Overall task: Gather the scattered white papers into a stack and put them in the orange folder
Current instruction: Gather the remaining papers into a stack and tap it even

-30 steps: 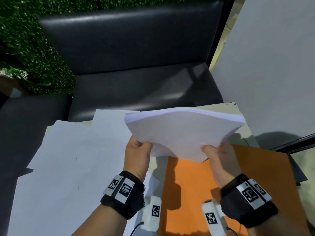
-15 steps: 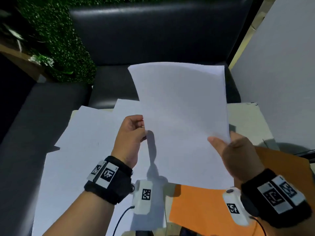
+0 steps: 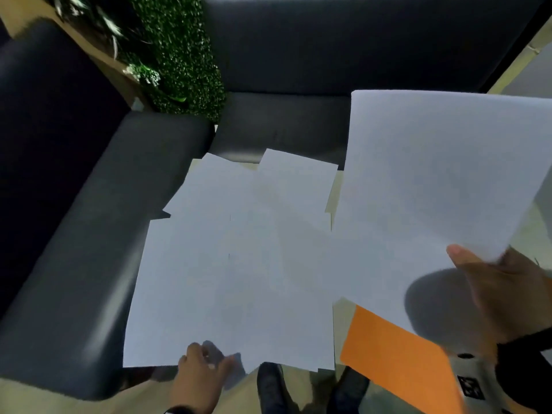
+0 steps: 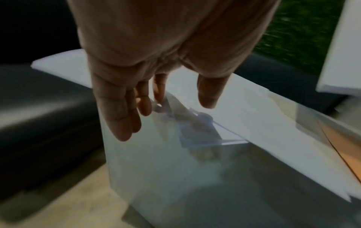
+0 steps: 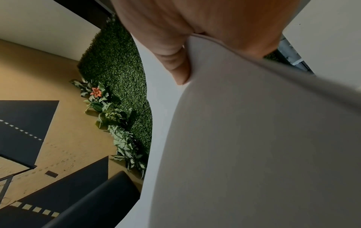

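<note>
My right hand (image 3: 466,264) pinches a stack of white papers (image 3: 424,189) by its near right corner, thumb on top, and holds it tilted up above the table's right side. In the right wrist view the thumb (image 5: 175,64) presses on the bent stack (image 5: 254,138). Scattered white sheets (image 3: 233,264) overlap across the table. My left hand (image 3: 206,360) is at their near edge with straight, spread fingers (image 4: 125,123) over a sheet corner (image 4: 156,154), gripping nothing. The orange folder (image 3: 394,354) lies closed at the near right, partly under the lifted stack.
A black sofa (image 3: 298,55) stands behind the table and another (image 3: 74,234) along its left side. A green hedge wall with plants (image 3: 179,55) fills the corner between them. A strip of bare table (image 3: 336,192) shows beside the sheets. My shoes (image 3: 271,389) are below the near edge.
My left hand has let go of the stack and dropped to the near edge of the scattered sheets. The right hand alone now holds the stack, further to the right.
</note>
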A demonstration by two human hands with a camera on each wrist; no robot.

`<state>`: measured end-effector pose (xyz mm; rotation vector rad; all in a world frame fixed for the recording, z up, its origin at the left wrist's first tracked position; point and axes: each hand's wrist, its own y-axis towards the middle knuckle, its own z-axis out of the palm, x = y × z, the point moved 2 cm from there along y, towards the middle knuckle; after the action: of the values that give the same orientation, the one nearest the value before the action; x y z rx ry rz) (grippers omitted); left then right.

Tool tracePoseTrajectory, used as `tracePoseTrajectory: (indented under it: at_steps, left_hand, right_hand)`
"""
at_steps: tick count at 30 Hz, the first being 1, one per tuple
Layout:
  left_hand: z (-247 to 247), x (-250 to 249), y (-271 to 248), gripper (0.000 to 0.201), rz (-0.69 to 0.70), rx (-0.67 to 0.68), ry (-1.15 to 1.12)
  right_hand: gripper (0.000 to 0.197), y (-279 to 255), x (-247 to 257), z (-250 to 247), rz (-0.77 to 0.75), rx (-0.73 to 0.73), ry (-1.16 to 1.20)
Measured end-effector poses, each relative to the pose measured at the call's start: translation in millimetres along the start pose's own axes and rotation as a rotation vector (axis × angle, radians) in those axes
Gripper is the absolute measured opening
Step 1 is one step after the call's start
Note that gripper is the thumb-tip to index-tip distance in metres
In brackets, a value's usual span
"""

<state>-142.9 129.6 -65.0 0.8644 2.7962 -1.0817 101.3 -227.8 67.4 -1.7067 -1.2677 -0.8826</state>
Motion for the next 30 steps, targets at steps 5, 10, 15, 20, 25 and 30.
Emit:
tracePoseTrajectory:
  at_steps: [5,10,15,20,25,30]
  left_hand:
    - [12,-2,10,0.058,-0.260,0.098,-0.275]
    - [10,-11,6,0.030,-0.268,-0.016,-0.440]
    - [-2,-5,-1,0.025,-0.165,-0.127,-0.361]
    - [-7,-46,15,0.066,0.016,-0.106,-0.081]
    - [4,-68,32,0.095,-0.177,-0.007,0.030]
    - [6,-65,34,0.090,-0.215,-0.012,-0.019]
  right_hand:
    - [0.020,-5,8,13,-0.011,0.053,-0.037]
    - [0.023,-13,15,19,-0.018,0.056,-0.092]
    - [0.025,-19,17,20,-0.044,0.091,-0.129]
    - [0.019,-20,5,18,-0.049,0.095,-0.108]
    - [0.026,-22,1,14,-0.067,0.073,-0.054]
    - [0.015,-17,-12,10,-0.057,0.075,-0.035]
